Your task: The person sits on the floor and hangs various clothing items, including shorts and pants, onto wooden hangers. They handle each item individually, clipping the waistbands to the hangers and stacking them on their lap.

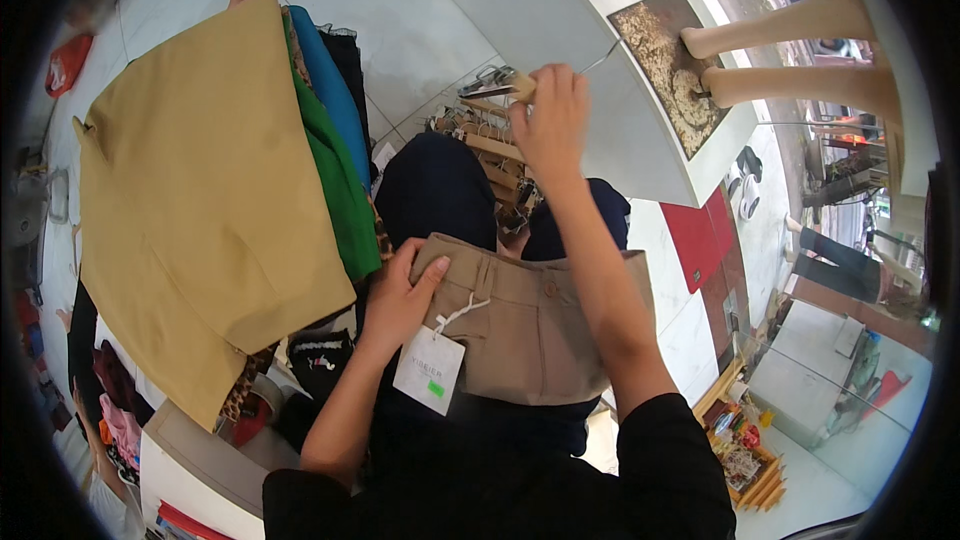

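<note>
A pair of khaki shorts lies across the lap, its buttoned waistband towards the knees. My left hand grips the left end of that waistband, thumb on top. From the shorts hangs a white paper tag on a white cord, with writing and a green sticker. Raised beyond the knees, my right hand holds a wooden clip hanger with metal clips. Below it, several more wooden clip hangers are heaped on the floor between and beyond the knees.
To the left stands a pile of folded garments, a mustard-yellow one outermost, beside green and blue ones. A white platform at the right bears mannequin legs. A red mat lies near the glass door.
</note>
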The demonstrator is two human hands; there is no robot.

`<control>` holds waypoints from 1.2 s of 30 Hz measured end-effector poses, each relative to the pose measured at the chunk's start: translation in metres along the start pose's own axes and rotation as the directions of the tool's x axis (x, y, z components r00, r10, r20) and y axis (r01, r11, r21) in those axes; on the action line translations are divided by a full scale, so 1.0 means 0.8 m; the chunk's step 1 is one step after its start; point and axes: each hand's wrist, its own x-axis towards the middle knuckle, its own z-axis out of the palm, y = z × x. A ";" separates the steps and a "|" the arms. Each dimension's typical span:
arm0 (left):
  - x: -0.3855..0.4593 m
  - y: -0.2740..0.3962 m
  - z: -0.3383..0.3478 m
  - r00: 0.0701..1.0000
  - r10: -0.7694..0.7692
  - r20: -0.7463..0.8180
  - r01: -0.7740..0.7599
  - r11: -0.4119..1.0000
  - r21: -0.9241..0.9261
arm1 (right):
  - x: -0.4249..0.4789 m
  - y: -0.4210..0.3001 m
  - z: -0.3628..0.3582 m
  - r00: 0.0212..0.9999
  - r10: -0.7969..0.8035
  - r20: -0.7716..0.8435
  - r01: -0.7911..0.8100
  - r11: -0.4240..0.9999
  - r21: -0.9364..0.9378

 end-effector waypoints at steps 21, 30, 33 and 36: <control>-0.053 0.037 0.007 0.994 0.075 0.081 -0.033 0.899 -0.436 | -0.173 -0.119 -0.160 0.929 0.024 0.369 -0.084 0.986 0.146; -0.070 0.037 0.017 0.962 0.273 0.001 -0.263 0.929 -0.261 | -0.132 -0.090 -0.220 0.794 -0.092 0.601 -0.423 0.627 0.654; -0.076 0.042 0.020 0.953 0.301 0.039 -0.289 0.938 -0.190 | -0.107 -0.090 -0.231 0.664 -0.124 0.738 -0.495 0.666 0.557; -0.082 0.048 0.018 0.942 0.332 0.040 -0.323 0.935 -0.145 | -0.103 -0.091 -0.215 0.740 -0.205 0.641 -0.355 0.690 0.631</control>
